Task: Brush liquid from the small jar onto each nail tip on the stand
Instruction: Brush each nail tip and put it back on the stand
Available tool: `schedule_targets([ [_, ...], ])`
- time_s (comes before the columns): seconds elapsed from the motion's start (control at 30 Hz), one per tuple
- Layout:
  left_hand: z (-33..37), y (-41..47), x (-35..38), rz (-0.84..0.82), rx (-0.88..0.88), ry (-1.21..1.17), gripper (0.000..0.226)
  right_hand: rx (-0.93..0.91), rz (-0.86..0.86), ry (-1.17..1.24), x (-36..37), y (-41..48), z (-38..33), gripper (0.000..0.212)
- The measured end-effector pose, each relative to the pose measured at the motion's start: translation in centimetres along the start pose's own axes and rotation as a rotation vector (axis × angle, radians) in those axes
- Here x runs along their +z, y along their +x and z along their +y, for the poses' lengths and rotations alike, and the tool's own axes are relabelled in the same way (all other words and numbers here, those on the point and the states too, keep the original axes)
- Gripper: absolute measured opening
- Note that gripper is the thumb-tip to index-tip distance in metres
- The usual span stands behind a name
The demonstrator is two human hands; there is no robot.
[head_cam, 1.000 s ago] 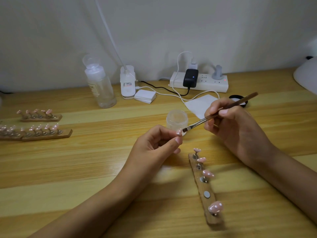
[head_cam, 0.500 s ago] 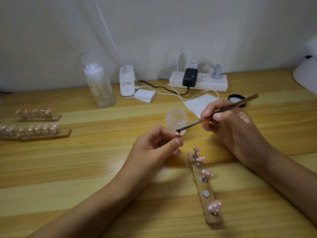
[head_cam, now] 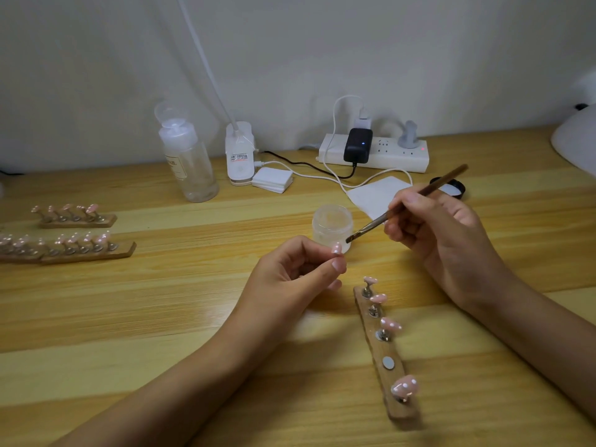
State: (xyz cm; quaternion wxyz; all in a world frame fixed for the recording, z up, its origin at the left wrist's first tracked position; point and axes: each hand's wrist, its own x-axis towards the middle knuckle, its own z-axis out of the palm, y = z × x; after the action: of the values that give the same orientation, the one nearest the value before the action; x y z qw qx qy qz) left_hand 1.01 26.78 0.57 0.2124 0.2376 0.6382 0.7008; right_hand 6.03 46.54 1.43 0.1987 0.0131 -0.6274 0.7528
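My left hand point(head_cam: 296, 269) pinches a small pink nail tip point(head_cam: 336, 248) on its holder, lifted off the stand. My right hand point(head_cam: 435, 240) grips a thin brown brush point(head_cam: 409, 203); its bristle end hangs just right of the held tip, a small gap between them. The small open frosted jar point(head_cam: 332, 225) stands right behind the tip. The wooden stand point(head_cam: 382, 350) lies in front of my right hand with several pink nail tips on it and one bare magnet spot point(head_cam: 388, 362).
Two more wooden stands with nail tips point(head_cam: 74, 246) lie at the left. At the back stand a clear bottle point(head_cam: 190, 166), a white clip lamp base point(head_cam: 240, 156), a power strip point(head_cam: 377, 153) with cables, white pads point(head_cam: 272, 179), a paper sheet point(head_cam: 377, 193) and a black lid point(head_cam: 451, 188).
The brush tip has pulled back a little to the right, off the nail tip that it touched half a second ago. My left hand holds the tip in the same place.
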Motion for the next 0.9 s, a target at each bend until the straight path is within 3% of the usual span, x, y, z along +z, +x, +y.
schedule_targets([
  [0.17,0.02,0.0,0.1,-0.007,0.016,-0.011,0.014,0.025,-0.025,-0.012,0.23,-0.17,-0.19,0.018],
  [0.27,0.13,0.0,0.14,-0.011,0.021,-0.011,0.005,0.032,-0.019,-0.028,0.27,-0.21,-0.07,0.016],
  [0.5,0.06,0.0,0.11,-0.029,0.035,0.029,0.009,0.014,0.099,-0.039,0.09,-0.01,0.04,0.016],
  [0.7,-0.22,0.12,0.0,-0.043,0.056,0.033,0.007,0.002,0.015,-0.024,0.44,-0.21,-0.12,0.022],
  [0.9,-0.35,0.15,-0.04,-0.048,0.065,0.108,0.003,-0.003,0.145,-0.024,0.02,0.07,0.21,0.014],
])
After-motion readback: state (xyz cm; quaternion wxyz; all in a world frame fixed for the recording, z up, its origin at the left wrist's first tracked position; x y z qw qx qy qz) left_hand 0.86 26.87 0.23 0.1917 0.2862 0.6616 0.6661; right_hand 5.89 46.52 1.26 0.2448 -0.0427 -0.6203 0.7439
